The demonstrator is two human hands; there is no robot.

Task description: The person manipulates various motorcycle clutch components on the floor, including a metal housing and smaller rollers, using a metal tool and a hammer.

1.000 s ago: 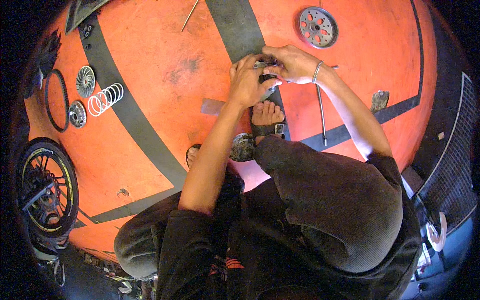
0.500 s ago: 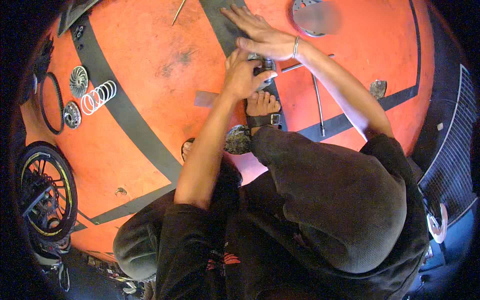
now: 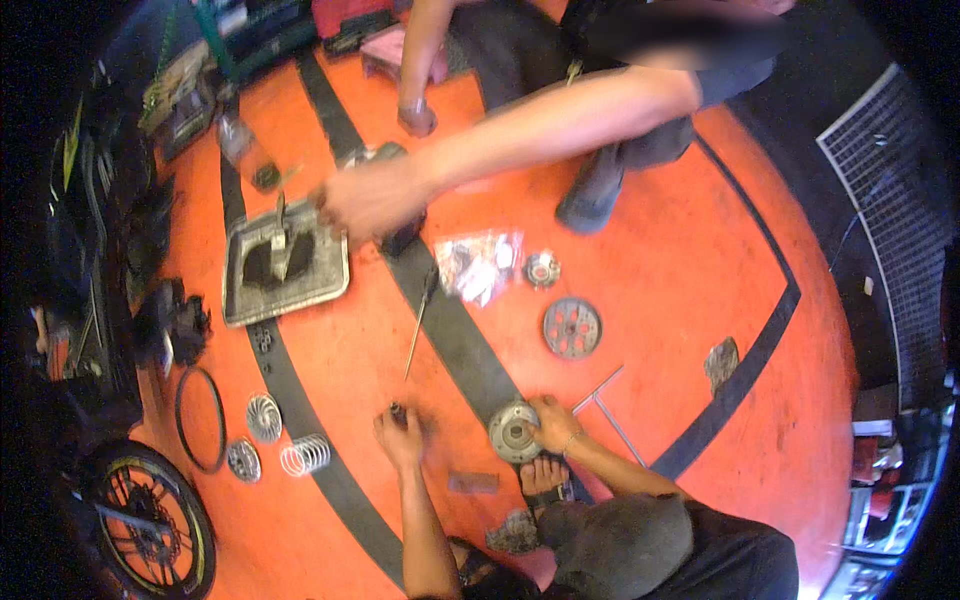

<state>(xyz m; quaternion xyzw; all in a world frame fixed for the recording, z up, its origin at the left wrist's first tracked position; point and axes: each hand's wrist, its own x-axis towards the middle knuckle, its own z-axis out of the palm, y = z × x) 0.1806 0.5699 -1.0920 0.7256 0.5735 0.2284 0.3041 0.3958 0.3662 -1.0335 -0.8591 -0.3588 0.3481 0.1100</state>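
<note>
A round grey metal disc [image 3: 513, 433] with a raised hub lies on the orange floor just beyond my foot. My right hand [image 3: 554, 424] is closed around the right edge of this disc. Out to the left, just above the floor, my left hand [image 3: 400, 440] is curled around a small dark round part [image 3: 398, 411], blurred and mostly covered by the fingers. A long screwdriver [image 3: 420, 320] lies beyond that hand. To the left of it rest a white coil spring [image 3: 306, 455], a finned metal pulley half [image 3: 264, 418] and a smaller metal disc [image 3: 243, 460].
A co-worker's hand [image 3: 375, 200] reaches over a metal tray [image 3: 232, 290] holding a brush. A plastic bag [image 3: 480, 265], a drilled metal disc [image 3: 572, 327], a T-handle wrench [image 3: 620, 428] and a stone [image 3: 721, 362] lie ahead. A black belt [image 3: 200, 418] and a wheel [image 3: 150, 525] are left.
The view has tilted up, bringing in the co-worker and tray. My left hand has left the metal piece for the left, holding the small dark part. My right hand, spread out before, now grips the disc.
</note>
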